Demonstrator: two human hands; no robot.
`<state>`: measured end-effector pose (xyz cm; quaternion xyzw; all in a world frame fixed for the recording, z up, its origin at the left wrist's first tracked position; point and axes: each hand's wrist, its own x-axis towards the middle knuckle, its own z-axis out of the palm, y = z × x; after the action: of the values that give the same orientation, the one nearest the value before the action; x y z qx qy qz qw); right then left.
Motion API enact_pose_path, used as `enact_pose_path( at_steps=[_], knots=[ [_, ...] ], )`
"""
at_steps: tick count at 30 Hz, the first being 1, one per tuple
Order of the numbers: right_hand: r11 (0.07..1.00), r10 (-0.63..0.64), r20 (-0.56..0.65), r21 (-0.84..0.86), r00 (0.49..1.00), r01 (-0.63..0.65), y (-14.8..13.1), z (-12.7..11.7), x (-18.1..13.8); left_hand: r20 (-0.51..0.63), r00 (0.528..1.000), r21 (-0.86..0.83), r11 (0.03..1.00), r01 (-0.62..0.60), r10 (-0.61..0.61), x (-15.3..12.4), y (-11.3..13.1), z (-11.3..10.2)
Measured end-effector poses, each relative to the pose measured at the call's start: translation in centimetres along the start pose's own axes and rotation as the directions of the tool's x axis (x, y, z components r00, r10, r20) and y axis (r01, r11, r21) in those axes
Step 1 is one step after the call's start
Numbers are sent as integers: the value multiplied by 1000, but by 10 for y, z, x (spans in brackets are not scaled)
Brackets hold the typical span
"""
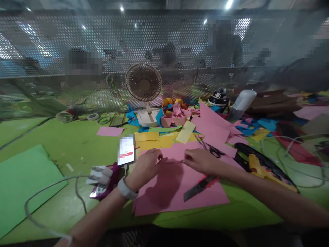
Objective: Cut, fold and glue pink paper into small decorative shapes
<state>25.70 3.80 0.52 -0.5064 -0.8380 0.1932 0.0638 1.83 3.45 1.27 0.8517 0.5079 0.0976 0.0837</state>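
Sheets of pink paper lie stacked before me on the green table. My left hand, with a grey band on its wrist, is closed in a pinch at the upper part of this paper. Level with it, my right hand pinches too, and a pink paper edge runs between the two sets of fingertips. Whether that edge is a fold or a separate strip, I cannot tell. Below my right forearm a red-and-grey utility knife rests on the pink sheets. Black-handled scissors lie just beyond my right hand.
Left of my hands are a lit phone on a cable and white charger plugs. A fan stands behind, beside crumpled paper scraps. At right lie a yellow tool and cables; a green sheet is far left.
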Motion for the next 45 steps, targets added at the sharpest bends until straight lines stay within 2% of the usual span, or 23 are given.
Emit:
enact_pose_path(
  at_steps=[1,3,5,8,11,18,22,30,36,39,45],
  knots=[
    [994,44,99,93,994,-53,-4,0,9,42,999,-38,999,33,-32,9,4,2],
    [960,82,307,231,948,-158,-7,4,25,166,983,-116,988,102,-83,26,8,10],
    [933,79,432,285,898,-219,-3,11,39,230,970,-144,983,114,-79,38,7,19],
    [905,72,519,325,852,-275,8,22,52,312,947,-184,974,132,-69,46,-1,29],
    [879,61,568,359,821,-313,18,27,59,422,904,-251,950,185,-65,49,-10,33],
    [851,19,649,389,761,-354,22,21,71,607,791,-366,858,360,-73,61,-20,37],
    [833,7,656,413,754,-368,23,21,72,653,753,-388,819,422,-78,67,-21,38],
    [796,-2,651,461,759,-393,43,26,64,671,732,-356,813,460,-121,57,-30,26],
    [792,32,646,449,763,-414,66,21,50,694,694,-382,717,582,-193,36,-50,19],
    [794,59,646,432,761,-428,76,16,42,695,685,-364,715,598,-219,26,-60,16],
    [806,79,617,422,783,-414,93,11,27,670,700,-349,728,590,-246,13,-70,10]
  ],
)
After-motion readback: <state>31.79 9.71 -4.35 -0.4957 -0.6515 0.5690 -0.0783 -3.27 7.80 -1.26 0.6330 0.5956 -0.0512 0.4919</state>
